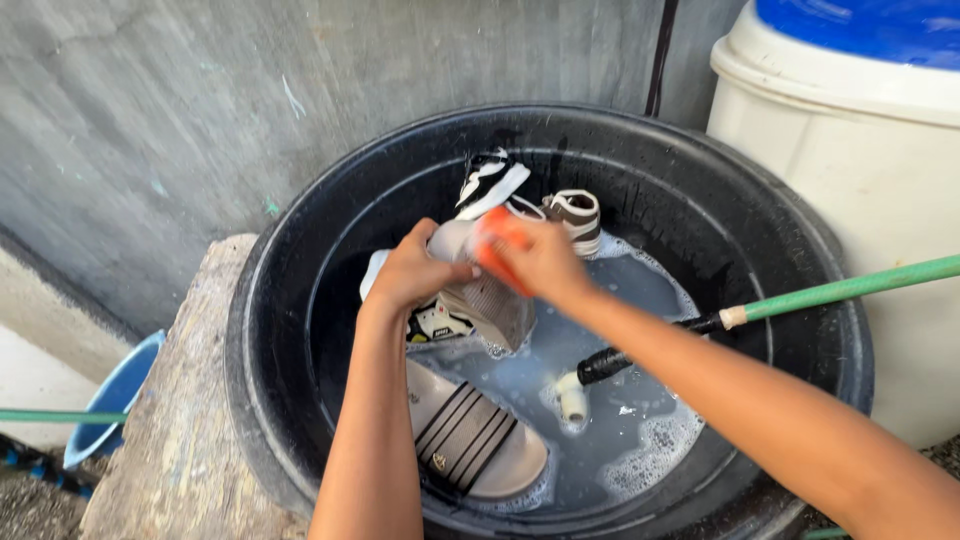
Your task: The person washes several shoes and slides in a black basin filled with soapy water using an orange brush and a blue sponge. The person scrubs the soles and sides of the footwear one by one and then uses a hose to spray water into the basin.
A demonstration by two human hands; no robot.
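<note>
- Forearms come up from the bottom edge of the picture, nearest the camera, and reach over a black tub point(262, 330) with shallow soapy water point(600, 400) in it.
- Far left, outside the tub: a blue bucket point(115, 395) stands on the ground, with a thin green hose point(50, 416) running past it, and a rough stone slab point(175, 410) lies against the tub's left rim.
- Left hand point(412, 270) is over the tub's middle, fingers curled tight around the heel end of a grey shoe point(490, 305), which it holds sole-up and clear of the water.
- Below that hand, near the tub's front rim, a beige slide point(470, 435) with black stripes lies partly in the water.
- Just under the held shoe, a white sneaker point(435, 322) with black marks shows by the left wrist.
- At the tub's back wall a black-and-white sneaker point(490, 182) leans toe up.
- Right hand point(540, 262) is closed on an orange brush point(500, 240), which is pressed against the grey shoe's upper end.
- Right of the black-and-white sneaker, a brown-and-white shoe point(575, 215) rests at the back wall, just behind the right hand.
- A second green hose point(850, 290) crosses the tub's right rim, and its black end point(610, 364) dips to the water at the middle.
- Far right, a white barrel point(860, 190) with a blue lid point(870, 25) stands just beside the tub.
</note>
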